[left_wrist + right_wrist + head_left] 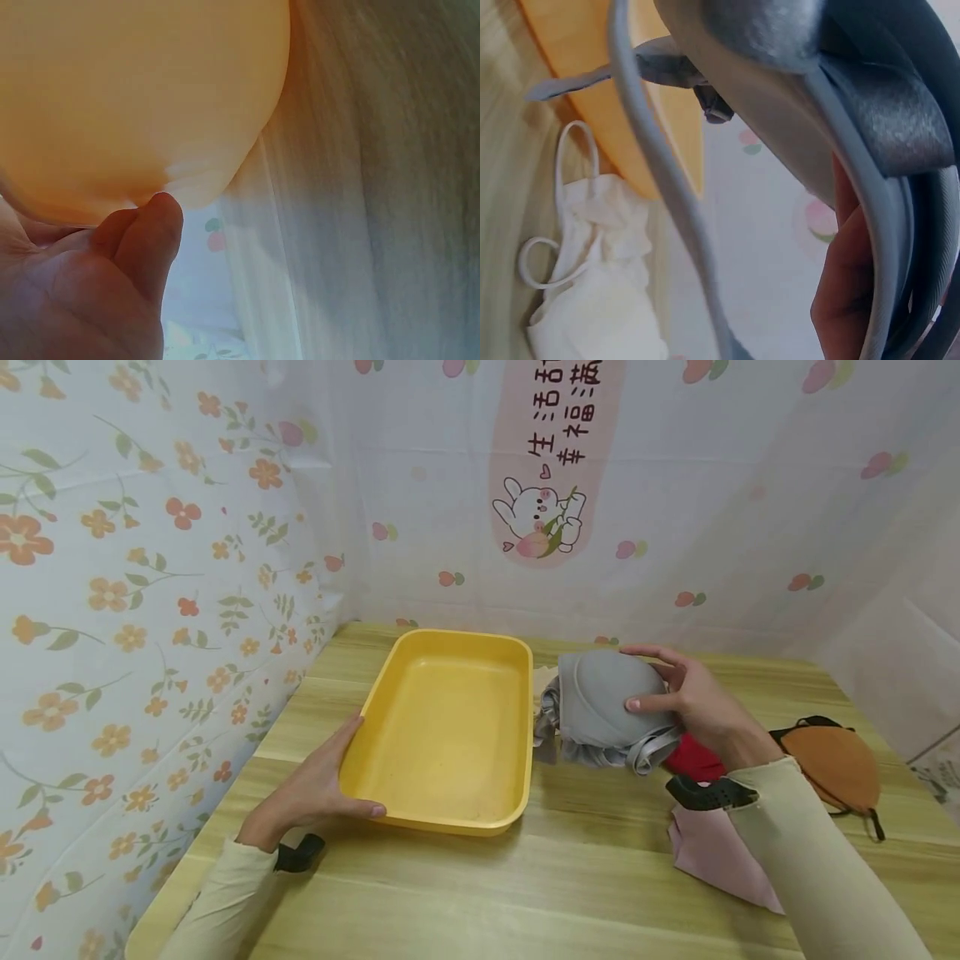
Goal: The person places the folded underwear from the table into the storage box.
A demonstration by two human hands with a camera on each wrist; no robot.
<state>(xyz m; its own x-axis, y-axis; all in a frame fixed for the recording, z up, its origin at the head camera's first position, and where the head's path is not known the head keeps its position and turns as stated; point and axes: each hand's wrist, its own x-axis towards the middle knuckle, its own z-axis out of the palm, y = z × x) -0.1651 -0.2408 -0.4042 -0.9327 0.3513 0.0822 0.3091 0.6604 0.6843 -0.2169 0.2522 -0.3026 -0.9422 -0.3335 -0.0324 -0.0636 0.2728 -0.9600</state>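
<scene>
The right hand (701, 697) had its grip clamped on a grey moulded fabric bra (607, 702).
It was just right of a rectangular yellow plastic tray (450, 735), whose corner the left hand (311, 789) gripped; the white printed curtain (420, 460) behind read "生活" and "幸福", further characters partly cut off.

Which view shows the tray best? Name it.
The head view: the tray shows almost whole there, inside included. The left wrist shows one close, cropped part; the right wrist, a piece partly hidden by the bra.
</scene>
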